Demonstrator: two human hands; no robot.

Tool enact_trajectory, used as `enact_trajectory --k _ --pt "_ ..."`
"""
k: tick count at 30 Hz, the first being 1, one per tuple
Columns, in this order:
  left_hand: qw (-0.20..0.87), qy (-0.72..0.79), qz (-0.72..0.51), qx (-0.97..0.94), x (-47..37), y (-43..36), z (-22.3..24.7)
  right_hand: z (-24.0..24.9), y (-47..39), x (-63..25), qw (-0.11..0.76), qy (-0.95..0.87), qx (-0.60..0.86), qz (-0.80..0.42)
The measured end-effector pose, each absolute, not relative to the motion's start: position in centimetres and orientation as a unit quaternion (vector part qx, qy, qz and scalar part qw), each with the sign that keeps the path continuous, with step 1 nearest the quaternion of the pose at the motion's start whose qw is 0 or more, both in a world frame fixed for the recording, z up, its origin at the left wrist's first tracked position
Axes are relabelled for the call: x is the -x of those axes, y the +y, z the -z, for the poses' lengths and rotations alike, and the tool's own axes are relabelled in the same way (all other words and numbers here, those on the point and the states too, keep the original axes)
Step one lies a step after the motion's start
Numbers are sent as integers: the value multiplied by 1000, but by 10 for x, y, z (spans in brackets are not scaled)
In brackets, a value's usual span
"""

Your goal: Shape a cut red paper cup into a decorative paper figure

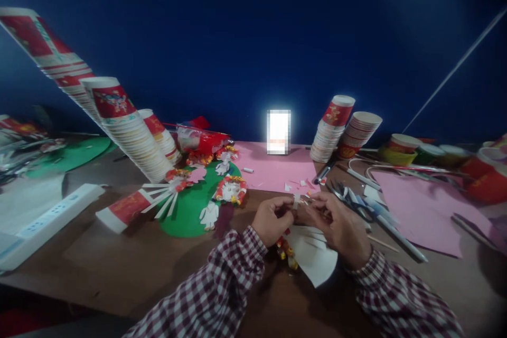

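Observation:
My left hand (273, 222) is closed in a pinch on a small piece of white paper (296, 202). Close beside it, my right hand (343, 229) is also pinched, at the right of that paper; what lies between its fingertips is too small to make out. Beneath both hands, a white curved paper piece (319, 264) rests on the brown table (222, 285). A red and yellow curled paper ornament (285, 253) lies by its left edge, partly hidden by my left hand.
Left of my hands, a green paper sheet (184, 224) carries white cutouts and red-trimmed lion faces (231, 190). Stacked paper cups (130, 127) lean behind it. Pink paper (273, 169) with scraps lies ahead. Pens and blades (390, 227) are at right, a power strip (51, 222) far left.

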State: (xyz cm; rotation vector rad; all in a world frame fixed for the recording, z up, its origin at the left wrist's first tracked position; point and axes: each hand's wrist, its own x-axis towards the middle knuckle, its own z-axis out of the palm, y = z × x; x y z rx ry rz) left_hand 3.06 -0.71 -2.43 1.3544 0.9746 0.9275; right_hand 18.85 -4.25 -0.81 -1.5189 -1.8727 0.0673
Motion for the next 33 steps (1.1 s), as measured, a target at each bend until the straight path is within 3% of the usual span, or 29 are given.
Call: enact_trajectory --k 33 --pt "593 401 -383 -583 -27 -9 16 -1 -46 -186 336 -765 549 -18"
